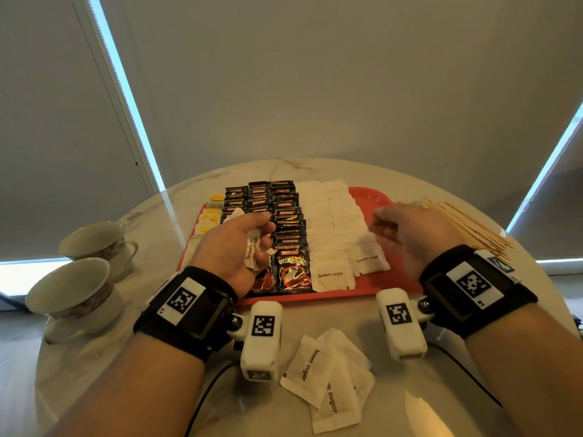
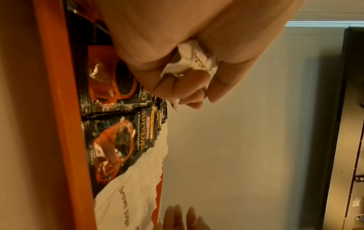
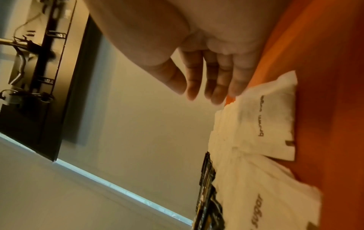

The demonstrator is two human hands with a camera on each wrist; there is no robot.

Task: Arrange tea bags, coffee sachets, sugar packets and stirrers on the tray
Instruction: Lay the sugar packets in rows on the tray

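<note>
A red tray (image 1: 372, 197) lies on the round marble table. It carries tea bags (image 1: 209, 219) at the left, black coffee sachets (image 1: 287, 234) in columns in the middle, and white brown-sugar packets (image 1: 331, 234) in columns to the right. My left hand (image 1: 265, 234) hovers over the coffee sachets (image 2: 118, 147) and grips a crumpled bunch of sugar packets (image 1: 250, 250), also seen in the left wrist view (image 2: 193, 60). My right hand (image 1: 378, 223) hangs just above the rightmost sugar column (image 3: 265, 124), its fingers (image 3: 206, 87) relaxed and empty. Wooden stirrers (image 1: 467, 228) lie on the table right of the tray.
Several loose sugar packets (image 1: 328, 383) lie on the table in front of the tray, between my wrists. Two teacups (image 1: 94, 244) on saucers stand at the table's left edge. Grey blinds hang behind the table.
</note>
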